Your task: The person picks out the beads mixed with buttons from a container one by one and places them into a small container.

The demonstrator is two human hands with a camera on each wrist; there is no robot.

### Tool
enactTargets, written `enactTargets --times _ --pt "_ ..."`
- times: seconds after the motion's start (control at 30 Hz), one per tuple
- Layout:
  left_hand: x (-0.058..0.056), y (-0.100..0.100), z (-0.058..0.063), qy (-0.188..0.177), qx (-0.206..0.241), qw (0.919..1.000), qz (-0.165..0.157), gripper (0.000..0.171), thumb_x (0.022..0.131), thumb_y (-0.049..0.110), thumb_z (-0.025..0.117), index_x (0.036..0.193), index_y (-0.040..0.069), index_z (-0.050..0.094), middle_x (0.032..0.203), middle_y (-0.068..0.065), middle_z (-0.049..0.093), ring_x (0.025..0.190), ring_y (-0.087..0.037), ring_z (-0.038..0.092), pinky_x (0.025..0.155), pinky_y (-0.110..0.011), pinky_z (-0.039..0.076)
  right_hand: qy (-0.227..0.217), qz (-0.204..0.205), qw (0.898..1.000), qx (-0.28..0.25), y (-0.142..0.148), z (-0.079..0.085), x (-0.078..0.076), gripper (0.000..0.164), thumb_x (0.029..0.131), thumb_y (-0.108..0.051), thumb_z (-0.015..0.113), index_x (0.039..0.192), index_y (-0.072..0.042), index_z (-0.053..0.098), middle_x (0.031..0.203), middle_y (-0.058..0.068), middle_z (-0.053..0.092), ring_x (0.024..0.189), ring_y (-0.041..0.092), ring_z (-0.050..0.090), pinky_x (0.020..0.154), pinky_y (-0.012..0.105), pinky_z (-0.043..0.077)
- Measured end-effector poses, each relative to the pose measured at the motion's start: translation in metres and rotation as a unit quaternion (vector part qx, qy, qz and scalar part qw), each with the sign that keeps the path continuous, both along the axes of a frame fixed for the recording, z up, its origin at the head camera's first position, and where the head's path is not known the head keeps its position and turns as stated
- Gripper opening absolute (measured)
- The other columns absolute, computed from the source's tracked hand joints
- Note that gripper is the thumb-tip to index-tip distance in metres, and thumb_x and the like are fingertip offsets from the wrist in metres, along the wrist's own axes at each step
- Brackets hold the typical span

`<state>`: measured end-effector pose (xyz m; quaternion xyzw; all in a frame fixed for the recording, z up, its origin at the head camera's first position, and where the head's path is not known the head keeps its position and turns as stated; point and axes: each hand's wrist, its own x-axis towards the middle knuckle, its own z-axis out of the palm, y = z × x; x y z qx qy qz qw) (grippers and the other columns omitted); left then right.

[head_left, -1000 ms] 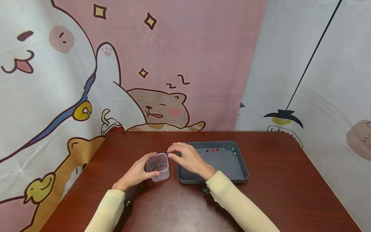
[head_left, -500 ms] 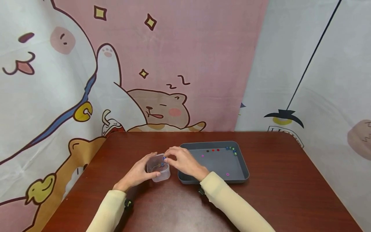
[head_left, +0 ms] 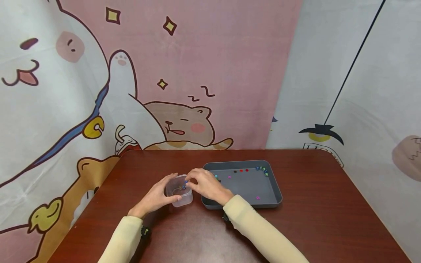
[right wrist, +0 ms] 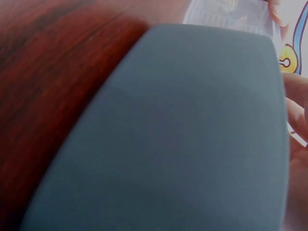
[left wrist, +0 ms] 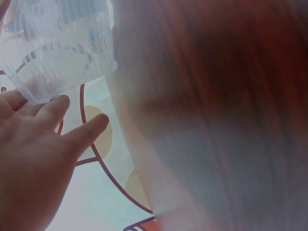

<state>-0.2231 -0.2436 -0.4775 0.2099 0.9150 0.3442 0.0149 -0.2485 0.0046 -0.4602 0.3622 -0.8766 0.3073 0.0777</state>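
My left hand (head_left: pixel 155 196) holds a small clear plastic box (head_left: pixel 182 201) at the left of the table, thumb along its near side and fingers behind. A few small beads (head_left: pixel 180 187) lie inside the box. With thumb and fingertips, my right hand (head_left: pixel 208 185) pinches a small blue bead (head_left: pixel 186 182) at the box's right rim, over its opening. From the left wrist view, the box (left wrist: pixel 57 62) is seen from the side above the spread fingers. In the right wrist view the grey tray (right wrist: pixel 163 134) hides most of the right hand.
The grey tray (head_left: pixel 245 188) stands right of the box, under my right forearm. In it lie blue-green beads (head_left: pixel 264 170) at the far right corner, red beads (head_left: pixel 247 170), and a magenta ring-shaped bead (head_left: pixel 258 198) near the front. A patterned cloth (head_left: pixel 243 73) hangs behind the table (head_left: pixel 312 190).
My right hand has moved left with the blue bead, from beside the box to over its opening. A teal bead in the tray has come into view. The left hand stays on the box.
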Motion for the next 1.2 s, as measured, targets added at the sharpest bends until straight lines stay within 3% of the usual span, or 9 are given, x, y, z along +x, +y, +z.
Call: enactTargets --times 0.47,0.7,0.9,1.2 --pt "0.001 -0.001 -0.002 -0.001 0.004 1.0 -0.001 0.098 0.083 0.053 0.084 0.158 0.008 0.041 0.16 -0.015 0.043 0.142 -0.037 0.046 0.11 -0.061 0.041 -0.006 -0.006 1.0 0.004 0.004 0.002 0.007 0.026 0.1 -0.026 0.071 0.121 -0.011 0.075 0.123 0.001 0.07 0.117 0.019 0.064 0.099 0.04 0.052" --pt "0.0 -0.001 -0.001 -0.006 0.011 0.9999 0.001 0.098 0.083 0.053 0.084 0.158 0.01 0.04 0.16 -0.013 0.043 0.139 -0.035 0.048 0.11 -0.061 0.041 0.004 -0.015 1.0 -0.025 0.019 0.018 0.017 0.031 0.099 -0.026 0.072 0.127 -0.012 0.072 0.133 0.004 0.068 0.135 0.026 0.055 0.11 0.047 0.046" --pt "0.0 0.0 0.001 -0.008 0.002 1.0 0.005 0.097 0.082 0.053 0.084 0.159 0.012 0.04 0.16 -0.012 0.042 0.139 -0.034 0.048 0.11 -0.062 0.04 0.012 -0.021 0.999 -0.044 0.04 0.035 0.026 0.038 0.1 -0.029 0.071 0.135 -0.014 0.069 0.141 0.008 0.064 0.138 0.026 0.053 0.11 0.049 0.045" --pt "0.002 0.0 0.001 -0.003 -0.001 1.0 0.004 0.095 0.082 0.053 0.084 0.159 0.017 0.04 0.161 -0.009 0.042 0.141 -0.033 0.047 0.111 -0.061 0.04 0.039 -0.036 0.997 -0.058 0.075 0.049 0.034 0.041 0.098 -0.027 0.074 0.135 -0.011 0.069 0.14 0.006 0.065 0.141 0.026 0.05 0.111 0.052 0.043"
